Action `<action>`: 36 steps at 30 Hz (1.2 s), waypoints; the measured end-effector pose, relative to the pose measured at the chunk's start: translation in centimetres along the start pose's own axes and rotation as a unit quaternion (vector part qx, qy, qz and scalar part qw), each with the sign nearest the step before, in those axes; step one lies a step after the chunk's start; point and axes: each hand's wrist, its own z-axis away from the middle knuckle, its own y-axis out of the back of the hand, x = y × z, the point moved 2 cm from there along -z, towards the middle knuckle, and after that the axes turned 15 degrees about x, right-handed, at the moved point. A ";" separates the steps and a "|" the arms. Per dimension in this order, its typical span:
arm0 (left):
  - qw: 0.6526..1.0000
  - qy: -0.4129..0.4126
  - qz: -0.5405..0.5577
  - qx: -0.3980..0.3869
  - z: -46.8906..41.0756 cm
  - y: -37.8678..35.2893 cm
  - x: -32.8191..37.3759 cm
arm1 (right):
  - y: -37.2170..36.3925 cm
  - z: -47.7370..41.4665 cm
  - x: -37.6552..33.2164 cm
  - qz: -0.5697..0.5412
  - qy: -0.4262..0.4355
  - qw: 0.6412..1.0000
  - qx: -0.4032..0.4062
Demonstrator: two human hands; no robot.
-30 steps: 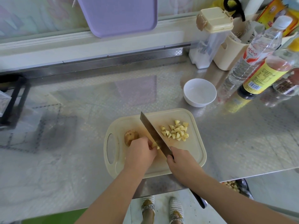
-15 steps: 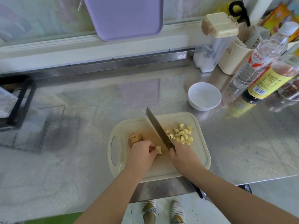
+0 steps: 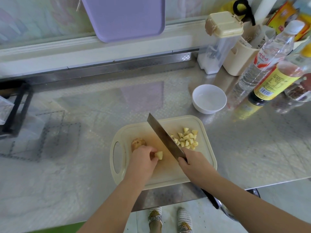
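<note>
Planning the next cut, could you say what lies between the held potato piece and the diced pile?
The knife blade over bare cutting board, seen in head view.

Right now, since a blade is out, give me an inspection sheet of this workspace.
Surface: steel countertop; cream cutting board at its near edge.
Job's things: cleaver slanted across the board, blade clear of the peeled potato chunk; diced potato pile right of the blade; skin-on potato piece at the left.
Clutter: white bowl, clear bottle, dark sauce bottle, lidded container at back right.
Hands: left hand fingers pinch the chunk; right hand grips the cleaver.
Cables: nothing seen.
Surroundings: purple board behind; black rack left.
</note>
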 end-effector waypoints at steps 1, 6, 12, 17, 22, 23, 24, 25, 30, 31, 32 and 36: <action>1.000 0.002 -0.002 -0.002 0.1 0.0 -0.1 | -0.1 0.1 0.0 -0.002 -0.001 1.000 -0.002; 0.999 0.020 -0.029 -0.002 0.5 -0.6 0.0 | 0.1 0.3 -0.2 -0.003 -0.009 1.000 -0.014; 0.998 0.023 -0.055 0.000 0.7 -1.1 0.4 | 0.3 0.9 -0.3 0.006 0.004 1.000 -0.007; 0.999 0.045 0.004 -0.016 0.4 -1.0 -0.3 | 0.4 1.6 -0.4 0.020 0.022 0.999 -0.016; 0.999 0.035 0.012 -0.013 0.2 -1.2 0.0 | 0.3 1.8 -0.5 0.018 0.024 0.999 -0.012; 0.999 0.033 0.014 -0.010 0.1 -1.3 0.1 | 0.3 1.7 -0.5 0.018 0.020 1.000 -0.010; 0.999 0.030 0.019 -0.008 0.0 -1.3 0.2 | 0.4 1.6 -0.4 0.018 0.015 1.000 -0.008; 0.999 0.026 0.024 -0.006 -0.2 -1.2 0.3 | 0.4 1.4 -0.3 0.015 0.009 1.000 -0.005; 0.999 0.009 0.034 0.010 -1.1 -0.8 0.8 | 1.0 0.6 0.3 -0.001 -0.019 1.000 -0.007; 0.999 0.003 0.037 0.012 -1.2 -0.7 0.9 | 1.1 0.5 0.4 0.001 -0.020 1.000 -0.009; 0.999 -0.004 0.038 0.012 -1.3 -0.8 0.9 | 1.2 0.4 0.4 0.002 -0.020 1.000 -0.010; 0.998 -0.014 0.054 0.011 -1.1 -1.1 0.9 | 1.1 0.3 0.4 -0.004 -0.020 1.000 -0.013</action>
